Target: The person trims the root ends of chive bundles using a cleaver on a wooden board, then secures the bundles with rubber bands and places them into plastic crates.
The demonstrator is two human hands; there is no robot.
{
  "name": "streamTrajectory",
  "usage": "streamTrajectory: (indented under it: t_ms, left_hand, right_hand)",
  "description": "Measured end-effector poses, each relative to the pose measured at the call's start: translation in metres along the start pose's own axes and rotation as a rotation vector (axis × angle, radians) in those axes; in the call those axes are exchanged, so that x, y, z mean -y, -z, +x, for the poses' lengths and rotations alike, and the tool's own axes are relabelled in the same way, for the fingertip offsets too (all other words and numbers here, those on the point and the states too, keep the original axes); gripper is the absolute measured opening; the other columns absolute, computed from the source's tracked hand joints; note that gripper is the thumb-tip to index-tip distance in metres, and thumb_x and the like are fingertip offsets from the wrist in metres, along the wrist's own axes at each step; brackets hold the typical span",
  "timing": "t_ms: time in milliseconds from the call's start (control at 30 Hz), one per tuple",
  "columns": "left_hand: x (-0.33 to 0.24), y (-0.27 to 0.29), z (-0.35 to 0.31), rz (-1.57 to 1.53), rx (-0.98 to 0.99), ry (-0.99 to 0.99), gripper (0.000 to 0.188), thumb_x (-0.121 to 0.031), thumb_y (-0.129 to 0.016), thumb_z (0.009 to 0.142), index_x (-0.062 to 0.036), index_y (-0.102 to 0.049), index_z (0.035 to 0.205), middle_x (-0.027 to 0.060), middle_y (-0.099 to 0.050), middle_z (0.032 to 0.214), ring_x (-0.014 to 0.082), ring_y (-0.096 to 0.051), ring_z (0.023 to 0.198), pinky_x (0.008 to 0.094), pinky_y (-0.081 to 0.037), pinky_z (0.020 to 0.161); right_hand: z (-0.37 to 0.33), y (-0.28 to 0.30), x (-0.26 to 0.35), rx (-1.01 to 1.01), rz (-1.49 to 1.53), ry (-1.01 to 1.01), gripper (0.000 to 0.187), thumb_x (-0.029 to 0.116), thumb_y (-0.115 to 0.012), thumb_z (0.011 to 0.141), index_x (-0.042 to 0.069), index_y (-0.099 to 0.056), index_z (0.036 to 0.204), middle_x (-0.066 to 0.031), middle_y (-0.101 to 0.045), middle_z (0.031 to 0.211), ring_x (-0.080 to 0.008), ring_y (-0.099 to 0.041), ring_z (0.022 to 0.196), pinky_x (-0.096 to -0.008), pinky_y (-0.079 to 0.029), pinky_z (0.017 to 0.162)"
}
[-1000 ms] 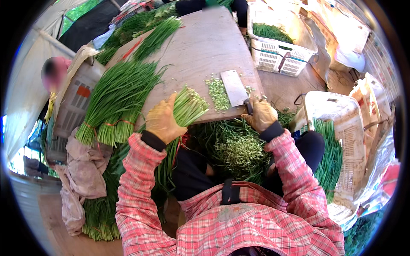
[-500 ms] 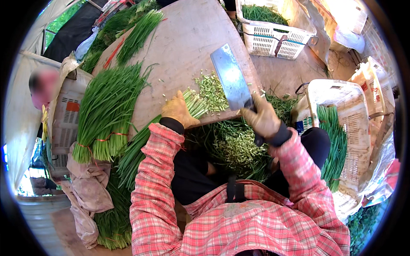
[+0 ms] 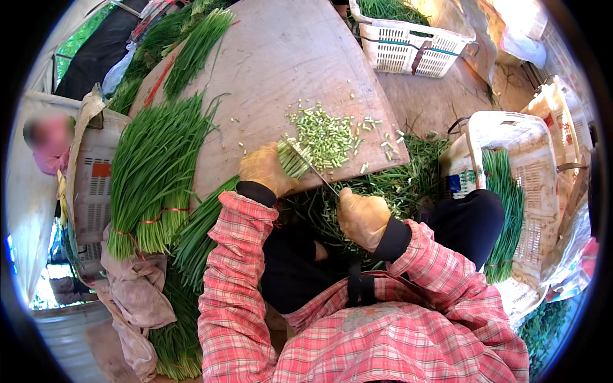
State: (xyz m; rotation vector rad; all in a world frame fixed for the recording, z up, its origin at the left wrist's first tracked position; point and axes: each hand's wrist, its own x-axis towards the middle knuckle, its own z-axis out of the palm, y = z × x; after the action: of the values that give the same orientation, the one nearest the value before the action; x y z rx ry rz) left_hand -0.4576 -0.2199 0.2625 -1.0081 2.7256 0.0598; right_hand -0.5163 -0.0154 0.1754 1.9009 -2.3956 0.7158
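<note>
My left hand [image 3: 265, 169], in a tan glove, is closed round a bunch of chives [image 3: 294, 163] at the near edge of the wooden board [image 3: 274, 60]. Their pale stem ends point right, and the green leaves [image 3: 207, 214] trail down to the left below the hand. My gloved right hand [image 3: 364, 219] grips the handle of a cleaver [image 3: 311, 167]. Its blade stands edge-on against the stem ends, right beside my left fingers. Chopped stem pieces [image 3: 325, 135] lie heaped on the board just beyond the blade.
Tied chive bundles [image 3: 159, 169] lie on the board's left side, another [image 3: 198, 54] farther back. White plastic crates stand at the right [image 3: 511, 124] and back right [image 3: 408, 48], with chives inside. Trimmings [image 3: 418, 163] pile below the board's edge. A person [image 3: 50, 156] is at far left.
My right hand has come down and left, bringing the cleaver from flat above the board's right side to upright at the stems. More cut pieces are scattered to the right.
</note>
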Motion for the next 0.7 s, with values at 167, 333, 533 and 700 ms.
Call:
streamTrajectory:
  t_ms: [167, 333, 533, 700]
  left_hand:
    - [-0.013, 0.009, 0.001, 0.031, 0.089, 0.011, 0.069, -0.046, -0.083, 0.047, -0.0023, -0.063, 0.096, 0.0187, -0.068, 0.090, 0.0320, -0.066, 0.087, 0.0399, -0.051, 0.077]
    - [0.004, -0.006, 0.002, 0.018, -0.066, -0.052, 0.048, -0.040, -0.080, 0.052, -0.0043, -0.066, 0.082, 0.0164, -0.068, 0.080, 0.0325, -0.067, 0.077, 0.0396, -0.053, 0.071]
    - [-0.002, 0.006, 0.006, 0.021, 0.119, 0.008, 0.060, -0.042, -0.080, 0.051, -0.0040, -0.064, 0.095, 0.0177, -0.068, 0.090, 0.0329, -0.065, 0.088, 0.0408, -0.051, 0.078]
    - [0.023, -0.012, -0.005, -0.158, -0.143, -0.190, 0.103, -0.042, -0.083, 0.050, 0.0021, -0.038, 0.131, 0.0235, -0.058, 0.114, 0.0358, -0.057, 0.107, 0.0401, -0.046, 0.091]
  right_hand:
    - [0.074, -0.009, -0.006, -0.112, 0.179, 0.045, 0.012, 0.010, -0.055, 0.081, 0.000, -0.050, 0.085, -0.0114, -0.056, 0.061, -0.0290, -0.060, 0.055, -0.0384, -0.046, 0.048]
    - [0.063, 0.008, -0.010, 0.042, 0.346, -0.057, 0.017, 0.008, -0.055, 0.079, -0.004, -0.048, 0.088, -0.0163, -0.055, 0.057, -0.0352, -0.058, 0.055, -0.0450, -0.044, 0.048]
    - [0.115, -0.013, -0.015, 0.262, 0.301, -0.027, 0.018, 0.021, -0.063, 0.075, 0.006, -0.068, 0.067, -0.0140, -0.063, 0.066, -0.0270, -0.063, 0.065, -0.0349, -0.052, 0.061]
    - [0.108, -0.006, -0.071, 0.302, 0.350, -0.114, 0.030, 0.028, -0.064, 0.077, -0.001, -0.067, 0.084, -0.0229, -0.065, 0.081, -0.0368, -0.065, 0.084, -0.0415, -0.052, 0.073]
